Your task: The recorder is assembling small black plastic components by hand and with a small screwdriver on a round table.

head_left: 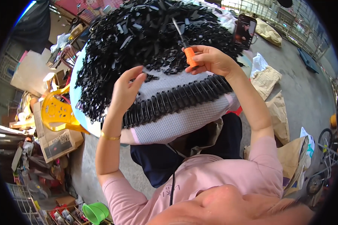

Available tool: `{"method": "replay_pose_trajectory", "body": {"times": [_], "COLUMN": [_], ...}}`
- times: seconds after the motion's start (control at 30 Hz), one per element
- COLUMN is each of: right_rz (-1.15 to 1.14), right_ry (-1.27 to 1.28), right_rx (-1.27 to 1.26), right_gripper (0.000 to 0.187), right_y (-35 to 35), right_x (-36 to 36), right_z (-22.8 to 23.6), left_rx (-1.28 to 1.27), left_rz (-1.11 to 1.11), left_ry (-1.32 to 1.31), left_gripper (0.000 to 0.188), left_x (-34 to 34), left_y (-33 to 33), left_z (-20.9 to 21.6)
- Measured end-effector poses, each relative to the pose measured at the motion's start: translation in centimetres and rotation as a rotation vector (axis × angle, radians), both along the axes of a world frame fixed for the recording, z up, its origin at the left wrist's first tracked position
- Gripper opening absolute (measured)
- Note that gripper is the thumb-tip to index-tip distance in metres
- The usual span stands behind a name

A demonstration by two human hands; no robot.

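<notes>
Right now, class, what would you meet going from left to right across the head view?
Yellow plastic chair, bare left hand, orange-handled tool with a slim shaft held in the right hand, black rectangular phone, black-wheeled bicycle.

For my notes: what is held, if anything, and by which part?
The right grip holds a thin-tipped tool by its orange handle; the left grip seems empty.
</notes>
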State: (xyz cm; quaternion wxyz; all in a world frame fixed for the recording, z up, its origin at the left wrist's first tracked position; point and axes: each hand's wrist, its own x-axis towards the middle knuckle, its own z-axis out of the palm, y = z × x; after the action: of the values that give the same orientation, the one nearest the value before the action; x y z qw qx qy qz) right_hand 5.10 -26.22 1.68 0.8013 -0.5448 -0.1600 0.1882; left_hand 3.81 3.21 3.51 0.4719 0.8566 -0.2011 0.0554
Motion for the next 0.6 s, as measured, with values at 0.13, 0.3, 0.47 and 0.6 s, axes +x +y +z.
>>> {"method": "replay_pose_trajectory", "body": {"times": [0.13, 0.3, 0.47, 0.6], "right_rz": [-0.094, -0.483, -0.716, -0.82], "right_ry": [-0.021, -0.018, -0.207, -0.211], "right_rx": [0.133, 0.26, -0.08, -0.194], "right_gripper": [0.035, 0.026, 0.027, 0.023], "right_y": [-4.1, -9.8, -9.8, -10.6], "right_x": [-1.3, -2.5, -1.8, -0.3], "right_z": [0.0, -0.4, -0.7, -2.8], "left_rx": [0.034, 0.087, 0.042, 0.009], "left_rz": [-0.201, -0.362, -0.389, -0.423], "left_ry": [0.04, 0.007, -0.036, -0.156], "left_gripper": [0.039, 0.037, 0.038, 0.055], "left_x": [1.9, 3.7, 5.0, 7.0], "left_y": [-6.7, -12.3, -18.5, -23.4], "left_z": [1.2, 2.1, 3.6, 2.7]}}
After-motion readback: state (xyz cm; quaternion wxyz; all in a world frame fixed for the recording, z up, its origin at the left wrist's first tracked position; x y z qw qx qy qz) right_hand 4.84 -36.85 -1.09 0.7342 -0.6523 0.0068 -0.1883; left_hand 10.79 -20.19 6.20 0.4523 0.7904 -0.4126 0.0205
